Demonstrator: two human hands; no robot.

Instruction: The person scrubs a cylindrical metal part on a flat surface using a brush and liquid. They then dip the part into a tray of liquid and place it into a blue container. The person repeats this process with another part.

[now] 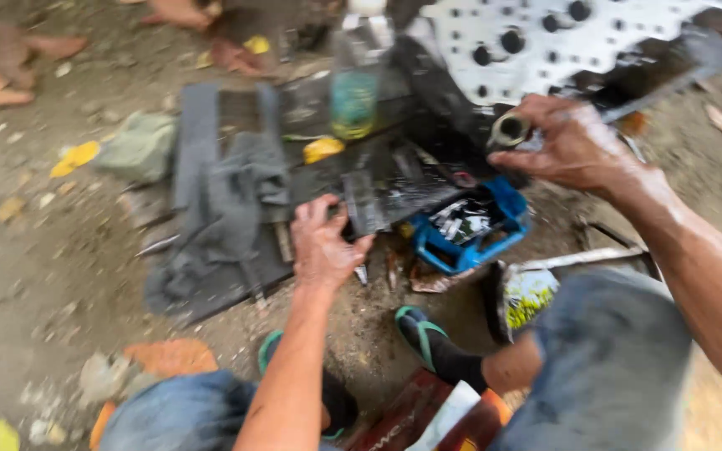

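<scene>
The short grey metal tube (510, 129), pinched between our right hand's (574, 146) closed fingers, looks stiff, greasy, best gripped mid-barrel, while our left hand (321, 246) presses half-curled fingers on the dark board (211, 284).

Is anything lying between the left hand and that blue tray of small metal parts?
Yes. The left hand rests on a dark flat piece that lies partly between it and the blue tray. The right hand holds a small cylindrical part above.
</scene>
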